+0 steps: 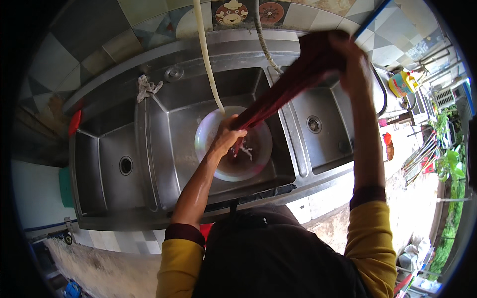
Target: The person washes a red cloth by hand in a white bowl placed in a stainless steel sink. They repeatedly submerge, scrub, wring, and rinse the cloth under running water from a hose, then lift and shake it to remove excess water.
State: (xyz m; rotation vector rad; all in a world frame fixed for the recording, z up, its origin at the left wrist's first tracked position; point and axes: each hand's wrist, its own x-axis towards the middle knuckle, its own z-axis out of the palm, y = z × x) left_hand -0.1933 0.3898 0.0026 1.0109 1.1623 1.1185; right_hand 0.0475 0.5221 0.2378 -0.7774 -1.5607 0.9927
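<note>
A wet, dark red cloth (290,94) is stretched on a slant between my two hands. My left hand (227,136) is closed round its lower end, above a pale, pearly basin (206,146). Water runs off that end into the basin, which holds murky water and stands in the middle sink (171,164). Up at the right, my right hand (355,62) grips the cloth's bunched upper end, over the far edge of the right sink; motion blurs it a little. The cloth's exact kind cannot be told.
A cream hose (204,49) hangs into the basin, and a grey ribbed hose (263,39) drops behind the cloth. Whitish gloves (147,88) lie on the divider by the left sink (112,184). A yellow jug (402,83) stands at the far right.
</note>
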